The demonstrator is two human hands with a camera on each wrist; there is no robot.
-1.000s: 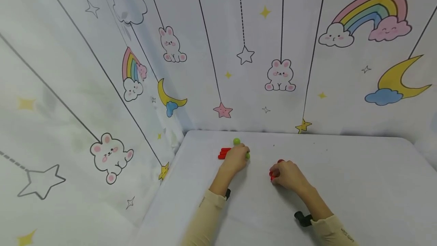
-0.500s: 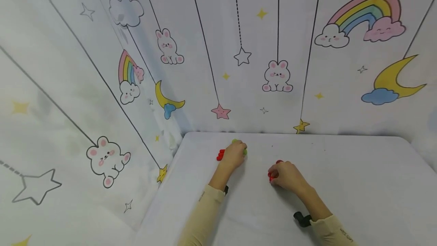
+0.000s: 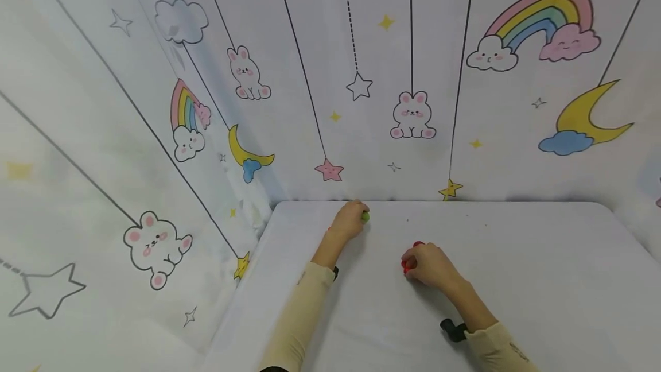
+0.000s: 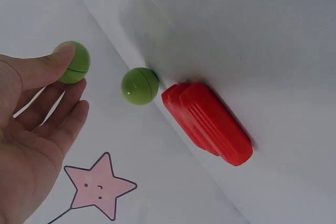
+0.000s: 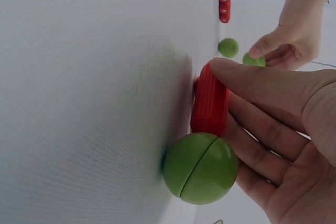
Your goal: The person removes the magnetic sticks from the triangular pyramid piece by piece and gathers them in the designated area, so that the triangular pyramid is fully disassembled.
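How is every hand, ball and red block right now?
Left hand: pinching a green ball
Pinched ball: held above the table
Green ball near left hand: resting, not held
Three red blocks: lying together, untouched
Right hand: gripping a red block
Gripped block: held, not standing upright
Green ball at its end: not pinched

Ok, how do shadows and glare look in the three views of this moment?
Head view: soft shadows on the white table beside the left forearm and right forearm; left wrist view: greyish, a broad soft shadow, a tiny glint on the unheld green ball; right wrist view: shadow beside the pinched red piece, mild sheen on the near green ball.
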